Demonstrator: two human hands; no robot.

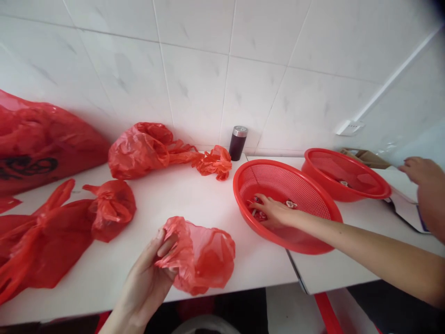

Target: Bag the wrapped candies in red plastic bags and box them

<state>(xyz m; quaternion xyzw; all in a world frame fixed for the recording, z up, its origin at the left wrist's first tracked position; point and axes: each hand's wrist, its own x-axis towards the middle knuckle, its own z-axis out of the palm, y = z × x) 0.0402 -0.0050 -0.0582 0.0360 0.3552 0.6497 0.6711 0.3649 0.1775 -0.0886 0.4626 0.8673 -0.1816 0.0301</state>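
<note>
My left hand [149, 273] is near the table's front edge, its fingers pinched on the open mouth of a small red plastic bag [201, 255] that rests on the white table [174, 199]. My right hand [274, 211] reaches from the right into a red mesh basket [313, 241]. Its fingers are curled over small wrapped pieces [290, 203] on the basket's floor.
Several red plastic bags lie to the left: a knotted one [111, 208], a bigger one [142, 148] by the wall and a large printed one [38, 139]. A dark flask [238, 143] stands against the tiles. A second red basket [347, 174] sits far right, beside another person's hand [426, 185].
</note>
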